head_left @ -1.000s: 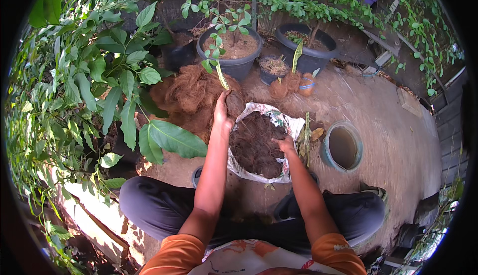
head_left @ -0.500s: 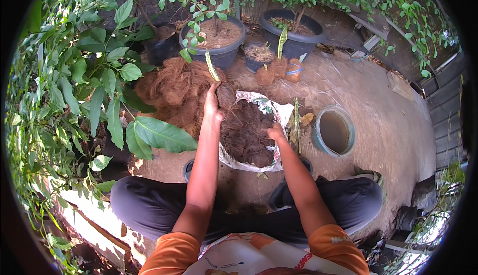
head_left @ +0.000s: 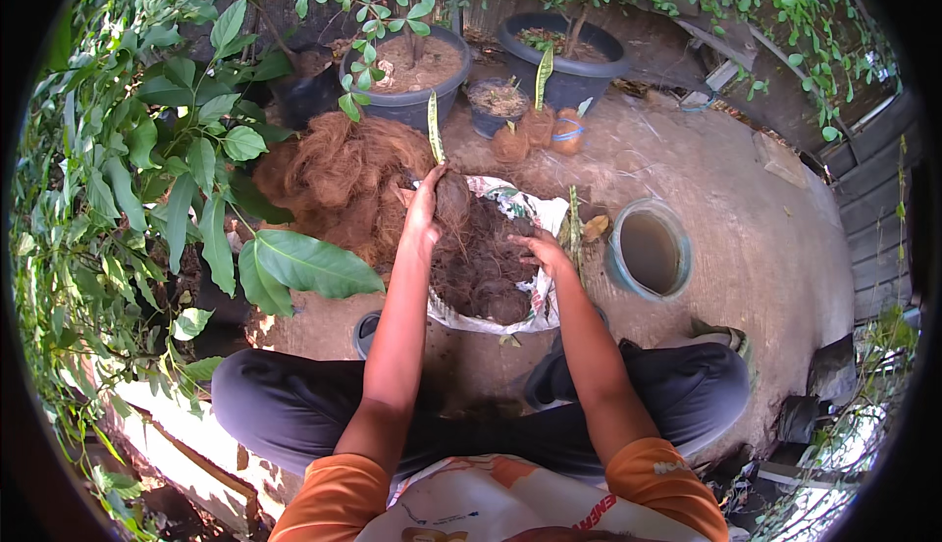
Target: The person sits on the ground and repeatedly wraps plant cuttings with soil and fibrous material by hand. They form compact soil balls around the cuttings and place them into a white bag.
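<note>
My left hand (head_left: 423, 216) is closed round a brown fibre-wrapped ball (head_left: 453, 201) at the far left of the sack. From the top of that ball a pale green-edged leaf cutting (head_left: 435, 132) stands up. A white sack (head_left: 546, 210) with rolled-down sides sits between my feet, filled with dark, fibrous potting mix (head_left: 479, 265). Over the right part of the mix, my right hand (head_left: 541, 250) has its fingers apart, with nothing visible in it. Whether its fingertips touch the mix is hard to tell.
A heap of brown coconut fibre (head_left: 339, 184) lies left of the sack. Right of it stand long leaf cuttings (head_left: 574, 228) and a bucket of murky water (head_left: 650, 253). Beyond are several fibre balls (head_left: 537, 126) and large potted plants (head_left: 437, 101). Leafy branches (head_left: 309, 262) reach in from the left.
My right hand has lifted from the mix and its fingers have spread. The ball in my left hand has turned, so its leaf stands more upright.
</note>
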### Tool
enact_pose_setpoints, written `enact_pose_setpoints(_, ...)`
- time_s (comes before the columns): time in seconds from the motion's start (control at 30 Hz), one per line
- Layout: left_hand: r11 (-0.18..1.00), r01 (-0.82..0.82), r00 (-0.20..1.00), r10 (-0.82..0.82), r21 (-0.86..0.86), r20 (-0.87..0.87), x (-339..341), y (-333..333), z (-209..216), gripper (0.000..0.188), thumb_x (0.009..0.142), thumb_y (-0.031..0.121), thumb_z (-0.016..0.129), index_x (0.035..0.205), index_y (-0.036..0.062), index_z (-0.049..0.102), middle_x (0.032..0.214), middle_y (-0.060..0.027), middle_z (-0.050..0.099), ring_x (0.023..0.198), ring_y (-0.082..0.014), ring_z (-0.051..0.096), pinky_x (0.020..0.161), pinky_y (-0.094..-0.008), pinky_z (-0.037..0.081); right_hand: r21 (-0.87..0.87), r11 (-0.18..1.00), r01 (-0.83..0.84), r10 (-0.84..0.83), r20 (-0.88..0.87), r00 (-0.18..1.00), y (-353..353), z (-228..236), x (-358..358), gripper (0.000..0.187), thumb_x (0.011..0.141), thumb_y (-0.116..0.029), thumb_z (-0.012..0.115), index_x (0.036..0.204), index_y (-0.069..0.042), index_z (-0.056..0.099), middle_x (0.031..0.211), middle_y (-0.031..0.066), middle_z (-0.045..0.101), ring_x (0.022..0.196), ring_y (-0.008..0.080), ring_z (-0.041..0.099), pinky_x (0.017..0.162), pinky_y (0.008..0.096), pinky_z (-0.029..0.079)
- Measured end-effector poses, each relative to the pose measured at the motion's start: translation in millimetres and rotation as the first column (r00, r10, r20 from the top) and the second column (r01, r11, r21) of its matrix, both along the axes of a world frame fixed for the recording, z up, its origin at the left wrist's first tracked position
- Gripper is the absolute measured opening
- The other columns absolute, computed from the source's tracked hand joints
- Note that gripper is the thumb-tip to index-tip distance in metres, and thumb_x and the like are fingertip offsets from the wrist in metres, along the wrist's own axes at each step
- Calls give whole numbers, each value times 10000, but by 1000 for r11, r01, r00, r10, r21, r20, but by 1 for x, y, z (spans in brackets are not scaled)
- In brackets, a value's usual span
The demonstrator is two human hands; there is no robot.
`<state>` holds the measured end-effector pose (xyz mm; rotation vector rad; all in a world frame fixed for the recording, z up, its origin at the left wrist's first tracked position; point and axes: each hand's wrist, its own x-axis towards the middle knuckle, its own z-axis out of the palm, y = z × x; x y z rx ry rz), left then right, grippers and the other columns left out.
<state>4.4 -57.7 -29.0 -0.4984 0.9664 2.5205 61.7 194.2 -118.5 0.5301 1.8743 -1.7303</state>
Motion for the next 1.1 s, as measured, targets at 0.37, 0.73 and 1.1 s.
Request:
enact_pose_setpoints(0.37, 998, 17, 999, -15, -59, 34, 4, 7, -2, 411, 947, 376, 503, 1211, 72, 585, 1099, -92, 666, 949, -224, 659, 850, -409, 529, -99, 956, 276, -275, 24, 961, -12, -18, -2, 660, 926, -349, 607, 1451, -66, 322, 1432, 135, 415, 1250, 328, 475, 805, 448, 583)
enact_pose_setpoints(0.73, 997, 30, 998, -27, -77, 48, 4, 9, -1, 411, 947, 377, 493, 1204, 68, 579, 1096, -103, 657, 967, -232, 639, 849, -427, 517, -38, 977, 212, -214, -69, 974, 0, -31, -7, 607, 854, -59, 681, 1377, -76, 375, 1336, 169, 484, 1056, 290, 616, 825, 384, 578)
enact_pose_setpoints(1.1, 992, 23, 998, -16, -126, 55, 10, 24, 21, 432, 953, 386, 480, 1230, 67, 571, 1116, -92, 659, 981, -215, 647, 873, -397, 518, 363, 931, 33, 100, -343, 934, 27, -72, 5, 682, 726, 145, 709, 1331, -20, 440, 1245, 210, 548, 989, 280, 649, 802, 327, 594)
